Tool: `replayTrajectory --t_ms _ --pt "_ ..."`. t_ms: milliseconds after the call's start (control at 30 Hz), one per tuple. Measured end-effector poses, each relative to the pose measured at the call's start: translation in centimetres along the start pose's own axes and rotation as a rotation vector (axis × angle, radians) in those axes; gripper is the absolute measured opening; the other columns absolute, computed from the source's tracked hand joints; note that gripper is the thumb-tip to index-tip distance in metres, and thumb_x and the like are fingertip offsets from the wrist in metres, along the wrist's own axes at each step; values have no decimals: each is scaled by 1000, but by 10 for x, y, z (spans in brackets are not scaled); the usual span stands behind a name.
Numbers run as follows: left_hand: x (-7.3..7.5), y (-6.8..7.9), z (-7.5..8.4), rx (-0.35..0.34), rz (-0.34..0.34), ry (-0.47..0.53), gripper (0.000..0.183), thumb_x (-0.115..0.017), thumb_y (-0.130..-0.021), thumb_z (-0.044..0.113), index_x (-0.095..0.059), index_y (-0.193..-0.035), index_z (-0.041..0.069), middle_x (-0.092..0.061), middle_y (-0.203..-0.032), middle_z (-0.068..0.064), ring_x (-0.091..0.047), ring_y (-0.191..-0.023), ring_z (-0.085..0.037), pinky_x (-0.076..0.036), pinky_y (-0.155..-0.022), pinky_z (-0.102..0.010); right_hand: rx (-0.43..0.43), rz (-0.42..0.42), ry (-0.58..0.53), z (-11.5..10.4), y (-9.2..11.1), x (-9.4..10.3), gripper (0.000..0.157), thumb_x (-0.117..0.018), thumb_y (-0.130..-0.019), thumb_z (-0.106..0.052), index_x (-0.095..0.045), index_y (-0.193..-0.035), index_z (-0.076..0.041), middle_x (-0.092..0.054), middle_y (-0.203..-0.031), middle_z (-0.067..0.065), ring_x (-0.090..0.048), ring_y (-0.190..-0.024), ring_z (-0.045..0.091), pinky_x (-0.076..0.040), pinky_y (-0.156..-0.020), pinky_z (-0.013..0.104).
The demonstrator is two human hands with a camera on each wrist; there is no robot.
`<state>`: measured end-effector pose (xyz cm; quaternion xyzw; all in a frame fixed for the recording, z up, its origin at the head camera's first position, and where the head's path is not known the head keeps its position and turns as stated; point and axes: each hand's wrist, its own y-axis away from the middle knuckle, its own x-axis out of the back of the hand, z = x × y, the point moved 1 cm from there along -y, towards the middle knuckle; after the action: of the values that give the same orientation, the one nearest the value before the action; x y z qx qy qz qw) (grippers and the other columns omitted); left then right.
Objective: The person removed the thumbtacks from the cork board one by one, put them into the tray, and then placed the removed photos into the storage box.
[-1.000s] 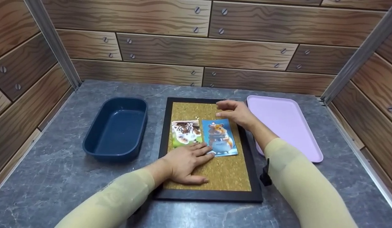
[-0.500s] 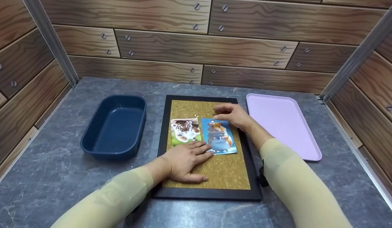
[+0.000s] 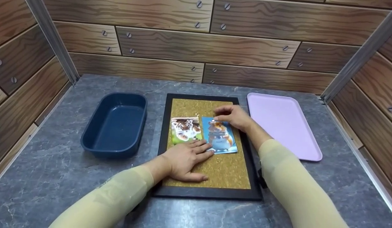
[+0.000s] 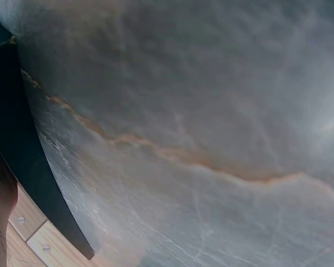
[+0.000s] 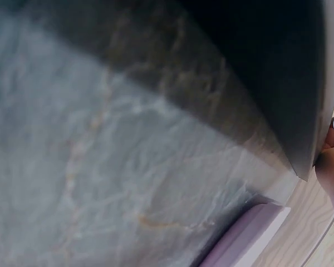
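Observation:
A black-framed cork board point(image 3: 227, 171) lies on the table with a tiger picture point(image 3: 184, 126) and a hamster picture point(image 3: 223, 139) side by side. My left hand point(image 3: 188, 161) lies flat with fingers spread, its fingertips over the lower edges of both pictures. At the hamster picture's top edge, my right hand point(image 3: 235, 117) has its thumb tip on a small pin point(image 3: 213, 120). Its other fingers bend above the thumb with a gap between. A small shiny pin point(image 3: 196, 115) shows at the tiger picture's upper right corner. Both wrist views mostly show table and the frame's edge.
To the left of the board stands a deep dark blue bin point(image 3: 115, 126). A flat lilac tray point(image 3: 283, 123) lies to the right, beside my right forearm. Wood-patterned walls point(image 3: 157, 47) enclose the grey marbled table point(image 3: 56, 152) at the back and sides.
My right hand has come down slightly, its thumb moving from above the hamster picture onto the pin at its top edge. The left hand stays in place on the board.

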<state>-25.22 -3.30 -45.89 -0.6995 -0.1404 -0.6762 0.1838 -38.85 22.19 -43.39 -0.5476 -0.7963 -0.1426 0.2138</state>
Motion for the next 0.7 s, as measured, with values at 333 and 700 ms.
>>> replayTrajectory --t_ms 333,700 --pt "1 0 -1 -6 17 -6 86 -40 -105 70 -36 -167 11 -33 -171 -13 -28 -159 -30 -25 -128 -41 -9 -10 46 3 -2 -3 34 -84 -93 -13 -77 -124 -1 -76 -121 15 -70 -101 15 -55 -88 24" --pt "1 0 1 -5 14 -5 86 -40 -104 71 -36 -166 11 -34 -171 -13 -29 -158 -31 -25 -128 -41 -6 -7 126 3 1 -5 31 -85 -93 -17 -79 -122 -6 -78 -117 10 -72 -103 19 -55 -91 30"
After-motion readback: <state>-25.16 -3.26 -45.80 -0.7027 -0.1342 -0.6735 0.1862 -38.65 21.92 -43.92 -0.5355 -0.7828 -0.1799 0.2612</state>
